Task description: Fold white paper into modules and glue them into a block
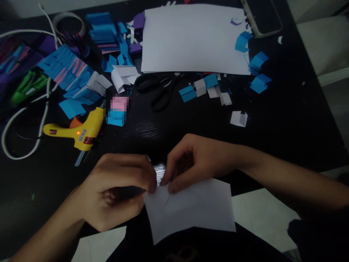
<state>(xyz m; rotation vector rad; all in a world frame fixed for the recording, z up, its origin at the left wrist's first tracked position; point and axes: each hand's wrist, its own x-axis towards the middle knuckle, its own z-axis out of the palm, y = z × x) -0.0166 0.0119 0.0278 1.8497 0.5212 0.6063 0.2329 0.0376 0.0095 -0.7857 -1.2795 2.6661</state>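
Note:
A small sheet of white paper [196, 211] spans the table's near edge, its lower part hanging over my lap. My left hand [117, 185] pinches its upper left corner between thumb and fingers. Just to the right, my right hand [196, 160] grips the top edge with thumb and fingertips. The two sets of fingertips are close together. Faint crease-like lines show on the paper below the right thumb. Beyond my hands lie black-handled scissors [160, 89], partly under a stack of larger white paper [193, 40].
A yellow glue gun [79, 129] with a lit orange light lies at left, beside a white cable [19, 158]. Folded blue paper pieces [103, 31] crowd the back left. A roll of tape [68, 16] and a phone [263, 16] lie at the far side. Small folded pieces [188, 94] are scattered mid-table.

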